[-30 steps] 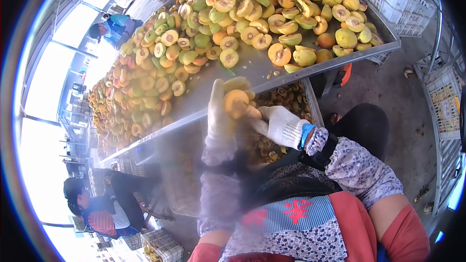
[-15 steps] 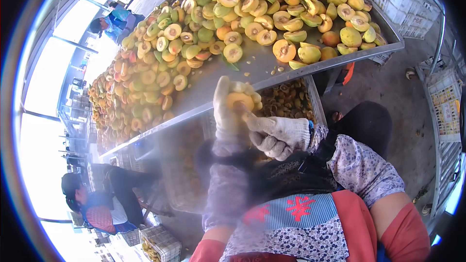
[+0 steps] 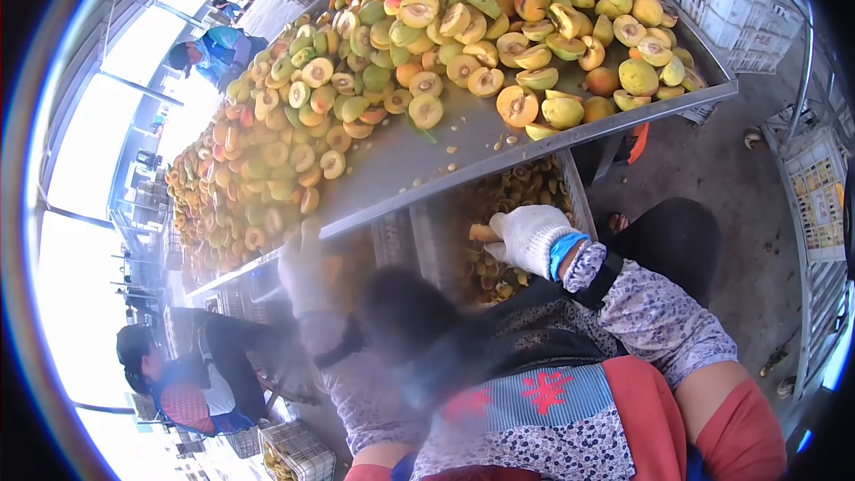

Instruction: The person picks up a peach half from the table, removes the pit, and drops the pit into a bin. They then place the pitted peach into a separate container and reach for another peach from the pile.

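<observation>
My right hand (image 3: 534,236), in a white knitted glove, is closed with a short tan stub-like piece (image 3: 484,232) sticking out between thumb and forefinger; its exact kind does not show. It hovers over a crate of brown-yellow fruit pieces (image 3: 521,187) below the table edge. Further left, my gloved left hand (image 3: 303,267) is beside the metal table's front rim, its fingers smeared by blur and haze. Halved yellow-green peaches (image 3: 426,111), many with hollow centres, lie heaped on the metal table (image 3: 463,147) beyond both hands.
A person (image 3: 183,383) sits at the lower left near a crate (image 3: 298,450) of fruit. Another person (image 3: 214,53) is at the table's far left side. White crates (image 3: 726,13) are stacked at the upper right, and a metal rack with a crate (image 3: 815,200) stands at right.
My hands have come apart. The left, which held a peach half before, has swung left and down to the table's edge; the right has moved slightly right and up from the fruit.
</observation>
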{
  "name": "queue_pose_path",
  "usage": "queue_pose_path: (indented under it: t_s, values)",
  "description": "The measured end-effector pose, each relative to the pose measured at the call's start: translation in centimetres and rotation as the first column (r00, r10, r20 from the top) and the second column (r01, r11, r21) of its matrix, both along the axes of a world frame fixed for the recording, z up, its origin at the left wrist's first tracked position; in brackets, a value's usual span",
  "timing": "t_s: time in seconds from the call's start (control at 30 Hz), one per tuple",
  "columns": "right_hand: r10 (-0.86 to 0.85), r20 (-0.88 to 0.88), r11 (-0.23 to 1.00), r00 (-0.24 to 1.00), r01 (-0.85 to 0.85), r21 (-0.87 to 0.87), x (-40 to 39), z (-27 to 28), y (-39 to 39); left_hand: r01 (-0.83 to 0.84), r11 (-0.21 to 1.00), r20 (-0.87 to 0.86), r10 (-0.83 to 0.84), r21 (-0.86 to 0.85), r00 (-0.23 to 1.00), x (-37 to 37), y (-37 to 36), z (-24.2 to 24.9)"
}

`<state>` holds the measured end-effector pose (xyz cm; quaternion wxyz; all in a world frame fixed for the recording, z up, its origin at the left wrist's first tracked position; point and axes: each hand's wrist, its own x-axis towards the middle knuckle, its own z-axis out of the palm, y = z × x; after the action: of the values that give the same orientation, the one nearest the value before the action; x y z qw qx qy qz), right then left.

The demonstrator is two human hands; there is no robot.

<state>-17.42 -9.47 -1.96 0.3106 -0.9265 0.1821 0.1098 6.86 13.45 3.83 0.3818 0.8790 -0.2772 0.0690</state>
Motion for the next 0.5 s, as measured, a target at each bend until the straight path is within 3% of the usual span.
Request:
queue_pose_path:
  t_s: [0.07, 0.1, 0.13, 0.17, 0.2, 0.27, 0.33, 0.37, 0.43, 0.47, 0.5]
  values:
    - [-0.047, 0.118, 0.999, 0.992, 0.044, 0.031, 0.0, 0.3, 0.1, -0.099, 0.988, -0.269, 0.063, -0.122, 0.961, -3.0, -4.3, 3.3]
    - [-0.057, 0.165, 0.998, 0.985, 0.051, 0.039, -0.1, 0.2, 0.2, 0.163, 0.956, -0.061, -0.182, -0.244, 0.981, -2.3, -6.5, 0.7]
    - [-0.064, 0.163, 0.998, 0.985, 0.060, 0.035, -0.3, 0.2, 0.2, 0.109, 0.966, -0.340, -0.187, -0.236, 0.922, -2.4, -10.1, 1.3]
    - [-0.063, 0.158, 0.998, 0.986, 0.058, 0.035, -0.4, 0.2, 0.2, 0.216, 0.951, -0.325, -0.281, -0.222, 0.903, -4.6, -13.7, 1.7]
    - [-0.062, 0.152, 0.998, 0.986, 0.057, 0.036, -0.5, 0.1, 0.2, 0.255, 0.964, -0.404, -0.265, -0.081, 0.875, -6.2, -17.1, 2.0]
    - [-0.069, 0.123, 0.997, 0.990, 0.065, 0.034, -0.8, 0.4, -0.3, 0.473, 0.878, -0.160, -0.458, 0.072, 0.874, -7.4, -22.8, -0.5]
    - [-0.076, 0.014, 0.996, 0.997, 0.075, 0.047, -1.1, 0.6, -0.8, 0.643, 0.763, -0.300, -0.632, -0.075, 0.715, -6.1, -27.9, -6.4]
    - [-0.078, 0.019, 0.996, 0.997, 0.078, 0.033, -1.2, 0.4, -1.0, 0.647, 0.759, -0.304, -0.636, -0.077, 0.709, -7.0, -28.6, -6.3]
    - [-0.082, 0.018, 0.997, 0.996, 0.082, 0.016, -1.2, -0.1, -1.2, 0.611, 0.713, -0.229, -0.568, 0.344, 0.791, -8.6, -29.4, -5.0]
    - [-0.079, 0.022, 0.997, 0.997, 0.079, -0.005, -1.3, -0.2, -1.3, 0.613, 0.711, -0.229, -0.569, 0.346, 0.790, -8.6, -29.4, -4.8]
    - [-0.080, 0.023, 0.997, 0.997, 0.080, -0.004, -1.3, -0.2, -1.5, 0.640, 0.722, -0.353, -0.546, 0.263, 0.760, -8.3, -29.1, -4.5]
